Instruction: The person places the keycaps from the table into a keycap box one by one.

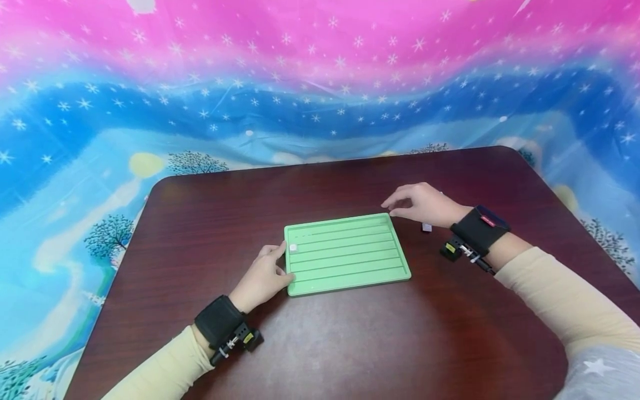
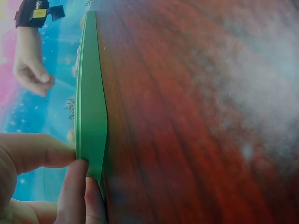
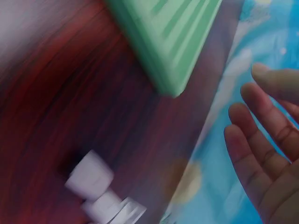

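Item: one green tray (image 1: 350, 256), grooved lengthwise, lying at the centre of the head frame, slightly right of the middle, on a dark red-brown table (image 1: 345, 344).

Item: your left hand (image 1: 262, 278), left of centre; you grip the tray's left edge between thumb and fingers, as the left wrist frame shows close up.

Item: your right hand (image 1: 422, 204), right of centre, near the tray's upper right corner. Its fingers are loosely bent, holding nothing visible; in the right wrist frame they show at the right, apart from the tray.

Item: one small white block (image 1: 293, 248), inside the tray against its left end.

Item: loose white blocks (image 3: 89, 175), lower left of the right wrist frame, blurred; exact count cannot be told.

Item: two black wristbands (image 1: 219, 320), one on each of your wrists, over cream sleeves (image 1: 167, 364).

Item: snowflake-patterned backdrop (image 1: 320, 72), pink and blue, across the top of the head frame.
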{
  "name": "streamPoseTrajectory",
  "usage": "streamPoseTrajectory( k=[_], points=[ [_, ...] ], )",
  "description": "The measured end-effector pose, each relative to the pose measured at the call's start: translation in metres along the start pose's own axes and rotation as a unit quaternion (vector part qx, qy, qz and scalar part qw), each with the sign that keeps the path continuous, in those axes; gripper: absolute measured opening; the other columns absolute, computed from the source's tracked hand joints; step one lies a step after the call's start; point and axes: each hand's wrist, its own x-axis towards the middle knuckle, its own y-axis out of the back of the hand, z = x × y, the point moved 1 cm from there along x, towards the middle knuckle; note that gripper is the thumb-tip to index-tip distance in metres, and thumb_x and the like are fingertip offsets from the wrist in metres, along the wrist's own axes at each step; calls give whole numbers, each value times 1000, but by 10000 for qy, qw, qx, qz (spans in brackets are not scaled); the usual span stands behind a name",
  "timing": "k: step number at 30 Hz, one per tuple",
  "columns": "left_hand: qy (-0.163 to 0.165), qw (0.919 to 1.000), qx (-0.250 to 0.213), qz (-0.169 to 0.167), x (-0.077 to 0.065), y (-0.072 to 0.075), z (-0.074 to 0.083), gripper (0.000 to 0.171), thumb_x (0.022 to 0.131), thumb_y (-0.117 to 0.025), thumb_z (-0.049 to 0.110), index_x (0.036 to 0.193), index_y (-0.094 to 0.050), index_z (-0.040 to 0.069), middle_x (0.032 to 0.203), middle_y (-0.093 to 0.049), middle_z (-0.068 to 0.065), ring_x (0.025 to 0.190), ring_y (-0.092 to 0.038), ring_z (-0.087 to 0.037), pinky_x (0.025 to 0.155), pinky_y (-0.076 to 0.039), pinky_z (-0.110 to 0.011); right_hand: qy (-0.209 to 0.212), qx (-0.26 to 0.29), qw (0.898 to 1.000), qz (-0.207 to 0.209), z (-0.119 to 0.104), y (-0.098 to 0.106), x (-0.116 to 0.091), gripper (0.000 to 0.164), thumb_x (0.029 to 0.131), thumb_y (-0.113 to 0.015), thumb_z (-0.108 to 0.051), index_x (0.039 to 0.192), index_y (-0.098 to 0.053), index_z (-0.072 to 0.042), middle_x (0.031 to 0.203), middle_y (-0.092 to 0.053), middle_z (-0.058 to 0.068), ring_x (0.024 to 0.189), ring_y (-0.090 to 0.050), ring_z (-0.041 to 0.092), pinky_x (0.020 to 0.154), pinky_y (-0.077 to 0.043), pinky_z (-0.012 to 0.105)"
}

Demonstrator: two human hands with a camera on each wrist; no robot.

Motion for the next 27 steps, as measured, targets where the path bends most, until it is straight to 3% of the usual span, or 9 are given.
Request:
streamPoseTrajectory(
  k=[6, 12, 16, 18, 23, 27],
  points=[
    [28, 10000, 25, 21, -1, -1, 0, 82, 89, -75, 4, 157, -30, -7, 147, -42, -25, 79, -58, -12, 68, -49, -26, -288, -85, 9988, -398, 21, 1, -18, 25, 92, -74, 0, 117, -77, -4, 110, -70, 7, 94, -68, 21, 76, -55, 38],
    [74, 10000, -25, -2, -1, 0, 0, 81, 90, -74, 5, 157, -29, -6, 148, -41, -24, 80, -59, -12, 71, -49, -28, -371, -165, 9968, -693, 37, 3, -31, 26, 88, -75, 5, 112, -79, -5, 108, -68, 4, 94, -61, 23, 80, -51, 39],
    [85, 10000, -36, 13, -2, 1, 1, 81, 90, -74, 5, 157, -29, -6, 148, -41, -24, 81, -58, -12, 71, -49, -29, -391, -105, 9948, -929, 42, 4, -34, 28, 88, -72, 8, 112, -79, -5, 109, -68, 4, 120, -58, 42, 78, -50, 36],
    [88, 10000, -28, 26, -2, 1, 1, 81, 90, -74, 5, 157, -30, -7, 147, -41, -24, 81, -58, -12, 70, -49, -29, -417, -125, 9940, -999, 45, 3, -34, 29, 88, -73, 8, 113, -79, -5, 109, -68, 5, 121, -57, 43, 77, -50, 35],
    [106, 9999, -46, 26, -4, 0, 0, 81, 90, -74, 5, 157, -29, -6, 147, -41, -24, 81, -58, -13, 69, -48, -28, -399, -278, 9934, -1036, 51, -2, -34, 30, 85, -76, 8, 112, -79, -5, 111, -69, 5, 93, -60, 21, 76, -50, 35],
    [97, 9999, -104, 31, -3, -1, -1, 81, 90, -74, 4, 157, -29, -5, 149, -40, -24, 82, -58, -13, 71, -48, -29, -369, -355, 9936, -1006, 54, -2, -36, 30, 85, -76, 9, 111, -79, -5, 111, -69, 5, 96, -61, 21, 77, -52, 37]
  ],
)
